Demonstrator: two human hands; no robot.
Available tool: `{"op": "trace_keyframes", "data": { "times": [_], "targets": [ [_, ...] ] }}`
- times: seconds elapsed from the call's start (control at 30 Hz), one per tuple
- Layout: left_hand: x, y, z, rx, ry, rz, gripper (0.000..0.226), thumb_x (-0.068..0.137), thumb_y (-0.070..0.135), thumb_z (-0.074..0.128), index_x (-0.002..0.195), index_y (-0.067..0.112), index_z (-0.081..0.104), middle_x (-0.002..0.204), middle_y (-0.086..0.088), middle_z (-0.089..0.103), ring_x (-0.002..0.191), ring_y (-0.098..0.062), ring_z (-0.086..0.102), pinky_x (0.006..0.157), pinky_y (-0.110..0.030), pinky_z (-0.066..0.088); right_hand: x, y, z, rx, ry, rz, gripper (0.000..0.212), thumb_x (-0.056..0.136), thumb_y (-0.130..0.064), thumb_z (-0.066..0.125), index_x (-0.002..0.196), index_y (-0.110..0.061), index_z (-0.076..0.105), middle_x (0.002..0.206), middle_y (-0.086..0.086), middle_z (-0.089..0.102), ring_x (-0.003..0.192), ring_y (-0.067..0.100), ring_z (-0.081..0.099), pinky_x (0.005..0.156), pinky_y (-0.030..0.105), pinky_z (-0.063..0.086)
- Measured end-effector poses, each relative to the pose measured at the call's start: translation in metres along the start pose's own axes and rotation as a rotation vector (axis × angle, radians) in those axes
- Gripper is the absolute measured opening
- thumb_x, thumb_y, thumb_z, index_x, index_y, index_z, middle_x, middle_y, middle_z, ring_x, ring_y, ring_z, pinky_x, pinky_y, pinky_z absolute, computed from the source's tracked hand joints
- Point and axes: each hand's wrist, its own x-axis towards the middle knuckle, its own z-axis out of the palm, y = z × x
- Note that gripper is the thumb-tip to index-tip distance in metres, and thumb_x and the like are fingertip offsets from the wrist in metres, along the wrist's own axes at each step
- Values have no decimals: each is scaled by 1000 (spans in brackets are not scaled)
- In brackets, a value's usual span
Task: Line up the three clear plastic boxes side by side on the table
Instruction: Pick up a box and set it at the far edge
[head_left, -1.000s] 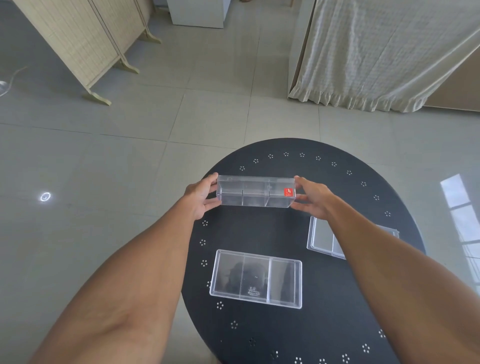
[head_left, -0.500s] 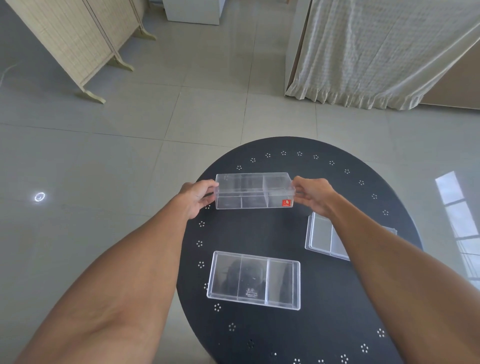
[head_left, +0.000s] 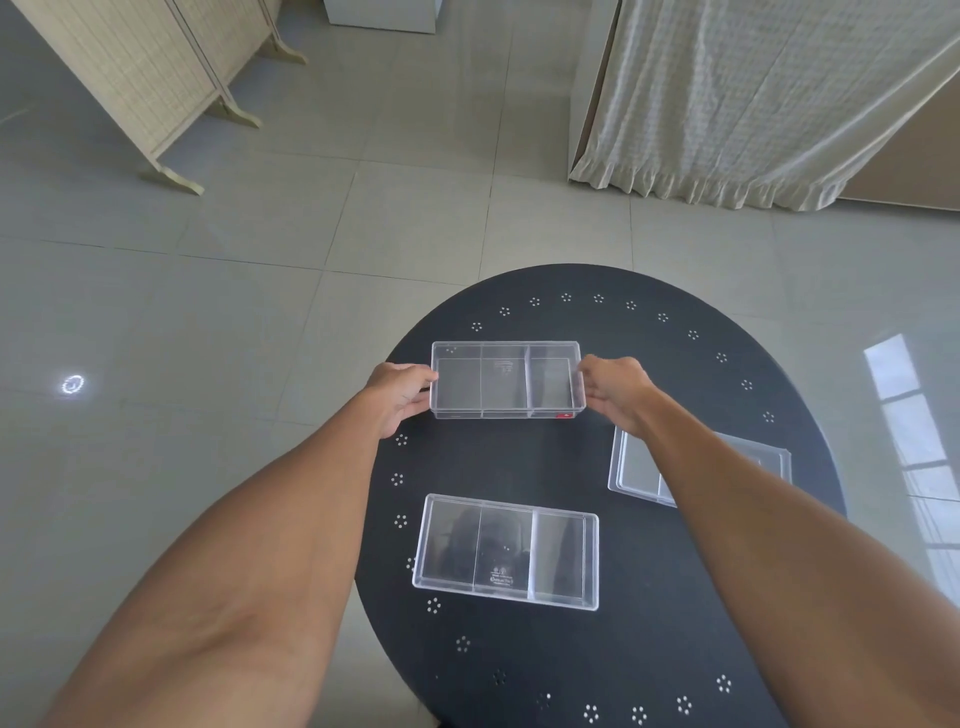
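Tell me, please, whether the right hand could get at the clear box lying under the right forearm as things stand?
Probably yes. The right hand grips one end of the far box, so it must let go first. The right-side box lies open on the table just beneath that forearm, with nothing on it.

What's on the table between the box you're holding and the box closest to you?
Nothing. In the head view, only bare black table lies between the held box and the near box.

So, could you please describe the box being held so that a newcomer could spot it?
On the round black table, it is the far box. Unlike the other two, the left hand and right hand grip its ends.
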Motion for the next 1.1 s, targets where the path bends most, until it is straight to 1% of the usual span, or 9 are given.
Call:
{"op": "trace_keyframes", "data": {
  "times": [0.1, 0.2, 0.3, 0.37, 0.43, 0.53, 0.63, 1.0, 1.1],
  "targets": [
    [-10, 8, 4, -9, -61, -20, 35, 100, 25, 57, 124, 1, 65, 121, -13, 71, 103, -26, 70, 90, -35, 57, -3, -5, 6, 0, -43, 24, 32, 100, -18, 50, 115, 2, 70, 105, 12, 77, 87, 24, 74, 70, 32, 60],
    [-15, 16, 5, -18, -74, -51, 54, 106, 41, 41, 134, -1, 59, 130, -16, 66, 109, -29, 66, 99, -38, 52, -6, -9, 11, -14, -70, 61, 39, 103, -27, 43, 121, -4, 68, 115, 16, 76, 105, 31, 75, 73, 34, 61],
    [-17, 24, 5, -14, -99, -70, 70, 104, 54, 34, 142, -2, 53, 142, -17, 60, 118, -29, 63, 102, -38, 48, -6, -14, 15, -43, -87, 86, 38, 105, -30, 35, 105, -10, 68, 135, 27, 65, 133, 46, 54, 85, 43, 62],
    [-16, 28, 4, -25, -121, -83, 78, 102, 61, 30, 145, -1, 50, 147, -16, 57, 128, -30, 59, 107, -39, 43, -6, -16, 16, -49, -87, 105, 43, 105, -30, 32, 115, -3, 63, 143, 31, 55, 140, 49, 42, 101, 52, 55],
    [-14, 32, 3, -16, -136, -87, 84, 100, 66, 26, 148, 0, 47, 150, -15, 54, 135, -29, 54, 116, -41, 35, -7, -18, 17, -26, -86, 117, 48, 107, -29, 31, 123, 6, 58, 142, 29, 56, 137, 48, 49, 100, 51, 55],
    [-9, 37, 3, -29, -131, -82, 89, 99, 70, 21, 149, 0, 44, 151, -15, 52, 135, -29, 53, 119, -42, 33, -7, -21, 23, 24, -105, 95, 42, 107, -29, 32, 111, -5, 66, 134, 28, 65, 125, 44, 63, 86, 44, 61],
    [-6, 43, 1, -28, -114, -80, 96, 97, 75, 14, 150, 0, 43, 151, -16, 53, 136, -30, 53, 118, -42, 33, -5, -24, 30, 53, -112, 85, 45, 108, -30, 33, 127, -3, 63, 122, 22, 72, 113, 39, 71, 86, 43, 61],
    [10, 58, -5, -17, -50, -56, 104, 93, 79, 7, 151, 0, 42, 149, -15, 55, 135, -28, 54, 119, -42, 34, -4, -36, 45, 143, -117, 112, 42, 110, -34, 30, 101, -6, 60, 102, 16, 70, 95, 32, 71, 73, 38, 58],
    [12, 59, -6, -19, -50, -47, 102, 94, 77, 8, 154, 0, 36, 153, -15, 50, 138, -29, 51, 120, -43, 33, -3, -37, 45, 146, -124, 112, 41, 110, -34, 29, 104, -6, 60, 107, 17, 70, 101, 33, 70, 83, 41, 58]
  ]
}}
